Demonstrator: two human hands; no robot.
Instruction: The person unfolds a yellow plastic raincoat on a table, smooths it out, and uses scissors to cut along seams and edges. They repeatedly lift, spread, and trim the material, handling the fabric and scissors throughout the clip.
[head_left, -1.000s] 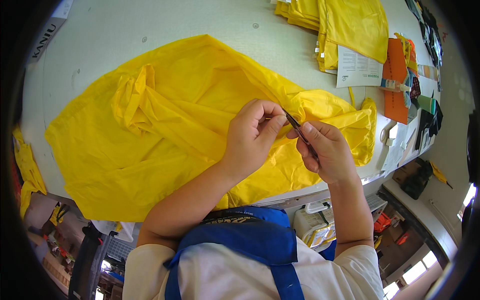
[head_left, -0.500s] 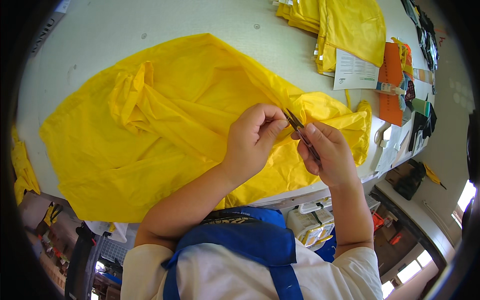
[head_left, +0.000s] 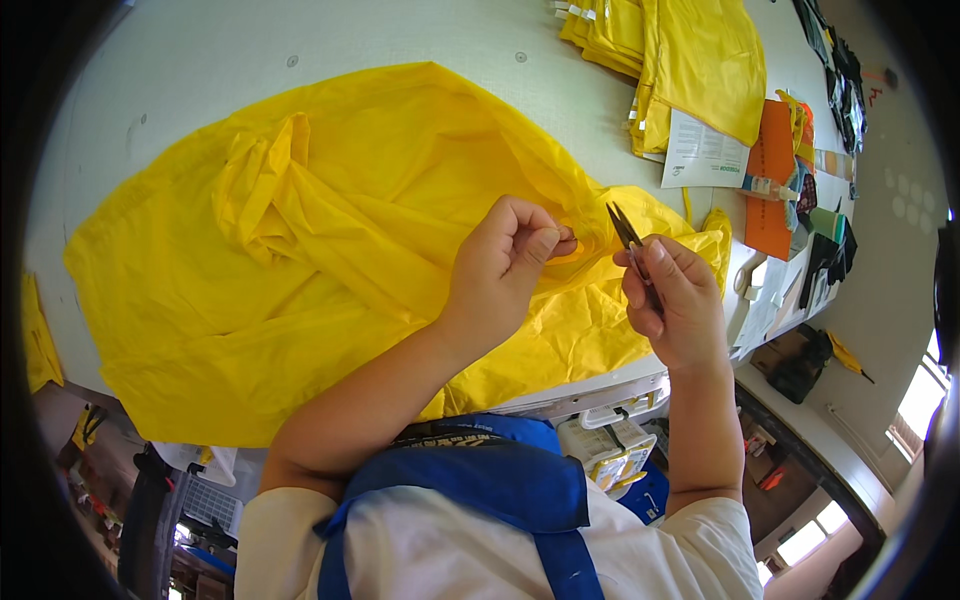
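Note:
A large yellow garment of thin, shiny cloth (head_left: 370, 170) lies spread and rumpled across the table in front of me. My right hand (head_left: 680, 300) is closed round a pair of small thread snips (head_left: 636, 250). Their dark, pointed blades reach up and to the left over a bunched fold of the cloth, slightly parted and with nothing visible between them. Just left of the snips, my left hand (head_left: 505, 265) hovers over the garment with thumb and fingers pinched together. What sits in that pinch is too small to make out.
Folded yellow pieces (head_left: 700, 70) are stacked at the far right, by a printed sheet (head_left: 703, 150) and an orange card (head_left: 770, 185). Black items and a small bottle (head_left: 768, 188) lie along the right side. White baskets (head_left: 608, 450) stand below the table's near edge.
My right hand has drawn the snips right and slightly down, away from the left hand's fingertips. The left hand stays pinched in nearly the same place. The view has shifted a little.

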